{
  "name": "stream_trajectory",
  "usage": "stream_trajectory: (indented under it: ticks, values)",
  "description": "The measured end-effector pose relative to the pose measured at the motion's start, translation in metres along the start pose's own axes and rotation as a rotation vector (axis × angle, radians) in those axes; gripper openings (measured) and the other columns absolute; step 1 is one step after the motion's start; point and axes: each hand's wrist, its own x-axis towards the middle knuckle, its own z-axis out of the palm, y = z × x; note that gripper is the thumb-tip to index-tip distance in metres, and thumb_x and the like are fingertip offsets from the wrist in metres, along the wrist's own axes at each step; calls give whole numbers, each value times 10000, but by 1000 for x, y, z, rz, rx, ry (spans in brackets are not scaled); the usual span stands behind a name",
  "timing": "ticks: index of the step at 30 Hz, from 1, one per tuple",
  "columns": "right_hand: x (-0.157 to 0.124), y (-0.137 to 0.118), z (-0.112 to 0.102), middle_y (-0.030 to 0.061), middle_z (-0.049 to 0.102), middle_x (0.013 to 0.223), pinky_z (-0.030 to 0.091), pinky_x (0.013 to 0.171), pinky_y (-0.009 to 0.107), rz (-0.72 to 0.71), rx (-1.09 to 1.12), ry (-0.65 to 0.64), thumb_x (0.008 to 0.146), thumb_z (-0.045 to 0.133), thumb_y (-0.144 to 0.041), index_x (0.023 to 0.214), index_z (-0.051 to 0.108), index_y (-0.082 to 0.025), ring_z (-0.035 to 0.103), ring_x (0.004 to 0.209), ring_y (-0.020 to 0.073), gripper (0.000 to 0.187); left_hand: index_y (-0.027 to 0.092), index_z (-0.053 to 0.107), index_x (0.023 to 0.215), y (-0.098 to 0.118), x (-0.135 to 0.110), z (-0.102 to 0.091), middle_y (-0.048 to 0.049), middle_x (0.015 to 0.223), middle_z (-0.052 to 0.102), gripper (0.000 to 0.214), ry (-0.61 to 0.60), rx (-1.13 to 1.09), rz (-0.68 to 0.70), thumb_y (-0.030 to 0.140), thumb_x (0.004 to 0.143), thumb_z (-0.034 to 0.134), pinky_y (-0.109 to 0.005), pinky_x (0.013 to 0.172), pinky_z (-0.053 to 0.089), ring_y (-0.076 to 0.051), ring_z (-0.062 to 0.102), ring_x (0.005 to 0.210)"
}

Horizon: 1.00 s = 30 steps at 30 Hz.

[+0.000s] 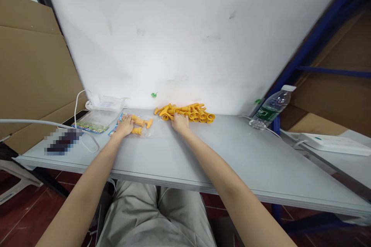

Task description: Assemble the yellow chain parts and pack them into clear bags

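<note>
While our bare right hand (180, 122) touched the near side of a heap of golden-yellow plastic pieces with round flared ends (197, 112), we kept our bare left hand (125, 124) just to the left of that heap. The heap lay on a long, flat, pale-grey table (220, 154), close in front of an upright white panel (185, 38), and several of its flared mouths faced us. Our right fingers bent down among the pieces, yet we could not tell whether they pinched one. Our left hand lay over a clear plastic bag with a bright blue printed edge (148, 134), and we could not tell whether its fingers gripped anything. Left of the heap, beside that hand, we saw loose-lying yellow plastic figures (139, 122) in or under the clear film. Farther left of the heap lay a flat, clear packet with a colourful printed strip (97, 117). Well to the right of the heap we had a clear plastic bottle with a white cap and green label (271, 108).
</note>
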Motion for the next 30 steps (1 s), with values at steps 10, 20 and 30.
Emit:
stream_trajectory:
  ticks: [10,20,30]
  values:
    - [10,-5,-8,63,648,930,464,734,293,138,875,325,769,629,-364,940,526,-174,596,842,198,276,196,316,1496,-2,1,2,-80,1591,215,571,-125,67,-19,366,954,256,-516,1195,140,-242,144,1484]
    - [-8,5,-41,73,661,980,478,625,269,-28,964,334,841,567,-498,1156,592,-178,622,737,176,450,193,347,1483,-1,0,2,-89,1579,256,566,-96,46,-21,358,946,277,-481,1200,157,-231,179,1476]
    - [-17,4,-49,5,561,591,359,455,229,-345,390,-376,664,736,-83,706,679,-191,509,539,138,128,193,301,1503,21,-4,13,-71,1595,213,572,-137,40,10,357,957,255,-467,1210,113,-209,141,1486]
